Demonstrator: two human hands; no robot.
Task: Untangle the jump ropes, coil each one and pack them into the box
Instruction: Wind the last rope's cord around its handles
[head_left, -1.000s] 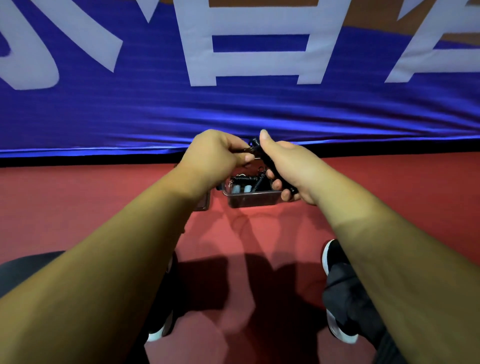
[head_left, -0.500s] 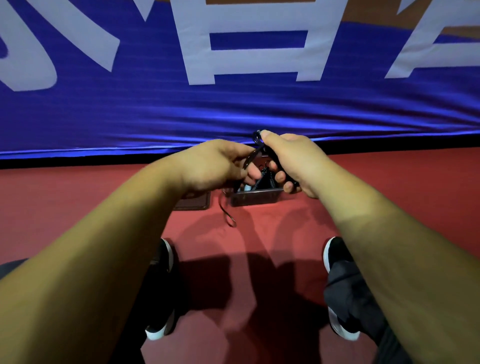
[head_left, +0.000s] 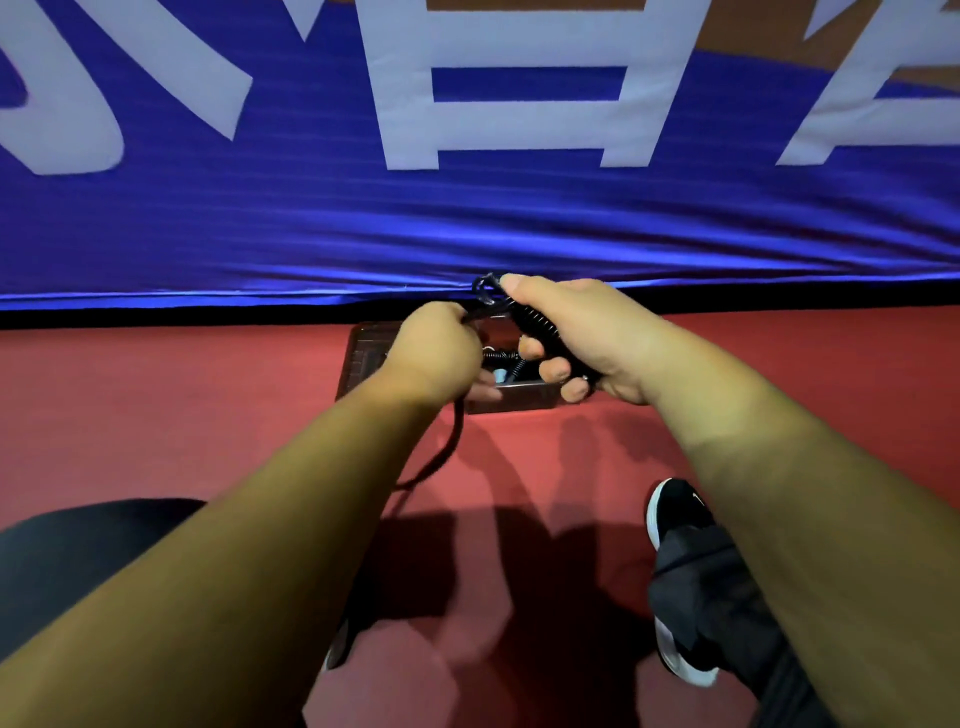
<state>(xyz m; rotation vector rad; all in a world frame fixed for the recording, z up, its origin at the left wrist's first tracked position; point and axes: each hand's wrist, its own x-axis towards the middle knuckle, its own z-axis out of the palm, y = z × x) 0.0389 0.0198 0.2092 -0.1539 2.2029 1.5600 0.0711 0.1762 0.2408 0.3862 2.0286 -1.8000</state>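
**Hand state**
- The right hand (head_left: 582, 338), centre of the frame, is closed round a black jump rope (head_left: 537, 322). Its fingers are curled under the ribbed, spring-like section and its thumb lies along the top. A small loop of the rope protrudes above the thumb tip.
- The left hand (head_left: 436, 353), just left of the right hand, is closed in a fist round the cord (head_left: 457, 431) of the same rope. Below the fist, the cord hangs down and curves toward the lower left, where it passes behind the left forearm.

**Location of task items**
- The rope is held between both hands, above the box (head_left: 519, 400).
- The box is dark and open-topped. It stands on the red floor (head_left: 208, 415) at frame centre, partly covered by the hands.
- Inside the box are black coils (head_left: 501, 357) and a pale blue piece (head_left: 500, 375).
- A dark flat panel (head_left: 366, 353) lies against the box's left side.

**Surroundings**
- A blue banner (head_left: 467, 234) with white characters fills the upper half of the frame.
- A black shoe (head_left: 675, 509) with a white sole sits at lower right.
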